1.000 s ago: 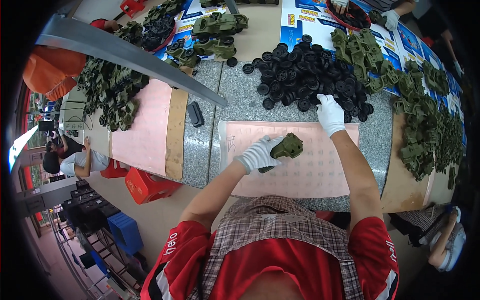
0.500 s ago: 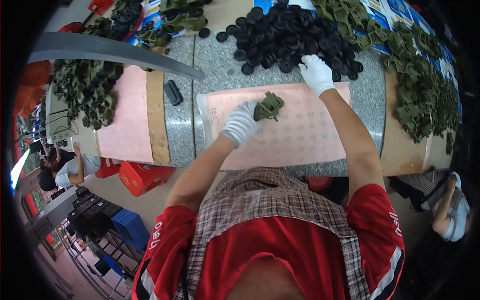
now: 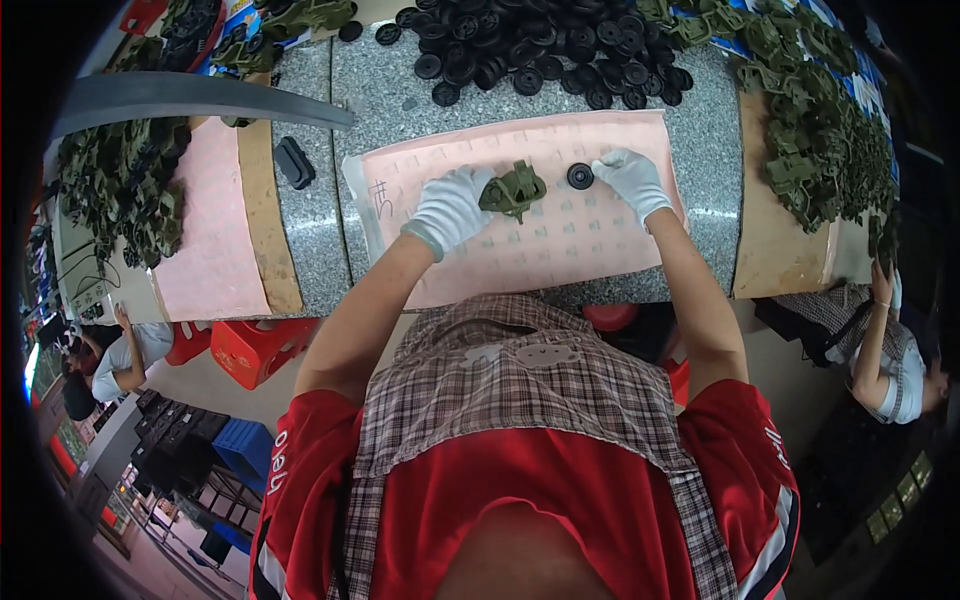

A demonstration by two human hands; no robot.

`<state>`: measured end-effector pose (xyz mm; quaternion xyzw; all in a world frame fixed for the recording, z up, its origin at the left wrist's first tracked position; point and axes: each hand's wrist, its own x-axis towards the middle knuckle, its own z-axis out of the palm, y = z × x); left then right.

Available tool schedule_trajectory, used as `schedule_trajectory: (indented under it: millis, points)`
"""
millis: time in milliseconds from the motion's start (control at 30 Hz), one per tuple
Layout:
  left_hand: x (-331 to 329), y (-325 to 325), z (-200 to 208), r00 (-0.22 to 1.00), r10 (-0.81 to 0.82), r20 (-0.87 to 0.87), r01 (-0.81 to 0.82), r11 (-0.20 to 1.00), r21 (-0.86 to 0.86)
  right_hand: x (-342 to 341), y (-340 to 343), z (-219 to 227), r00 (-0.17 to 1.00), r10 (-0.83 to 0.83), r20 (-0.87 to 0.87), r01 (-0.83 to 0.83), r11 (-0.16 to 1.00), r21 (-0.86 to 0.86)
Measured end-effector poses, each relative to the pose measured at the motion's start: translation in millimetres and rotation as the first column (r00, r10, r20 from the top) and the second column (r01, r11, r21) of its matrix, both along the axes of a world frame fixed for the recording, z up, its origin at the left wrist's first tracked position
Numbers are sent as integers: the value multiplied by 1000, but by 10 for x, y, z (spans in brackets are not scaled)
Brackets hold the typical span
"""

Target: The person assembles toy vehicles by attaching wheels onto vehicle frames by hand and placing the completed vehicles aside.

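Observation:
White-gloved, my left hand (image 3: 452, 208) is closed on a dark green moulded plastic part (image 3: 516, 190), which it holds above the pink printed sheet (image 3: 560, 255). Between my two hands is a small black wheel (image 3: 580, 176), gripped at its right edge by the fingertips of my right hand (image 3: 634, 182), also in a white glove. A short gap separates the wheel from the green part. Beyond the sheet lies a heap of similar black wheels (image 3: 530, 50).
A pile of green parts (image 3: 830, 150) lies on cardboard at the right, another pile (image 3: 125, 185) at the left. A grey curved bar (image 3: 200, 98) crosses the upper left. Beside the sheet rests a black oblong block (image 3: 294, 162). Other people sit at both sides.
My right hand has come back from the wheel heap with a black wheel, toward the green part. My left hand still holds the green part. The whole view has shifted somewhat.

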<state>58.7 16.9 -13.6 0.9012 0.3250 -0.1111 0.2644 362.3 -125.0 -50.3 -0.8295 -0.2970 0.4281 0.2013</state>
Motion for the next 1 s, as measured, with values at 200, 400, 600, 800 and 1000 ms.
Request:
schedule_trajectory:
  millis: [200,400,600,800,1000]
  points:
    - [68,-147,28,981,-187,-56,192,975,113,-143,-75,99,869,305,391,-418,875,245]
    - [99,-235,121,988,-113,-110,133,972,195,-349,-38,96,678,518,521,-643,762,79]
    - [97,-267,-34,981,-141,-129,157,981,116,-254,-21,179,777,521,353,-592,795,131]
    - [74,-229,40,974,-144,-178,160,984,83,-548,-119,390,692,589,418,-666,744,54]
    - [-22,-248,3,978,-170,-120,190,965,179,-757,-249,146,686,615,389,-656,754,-34]
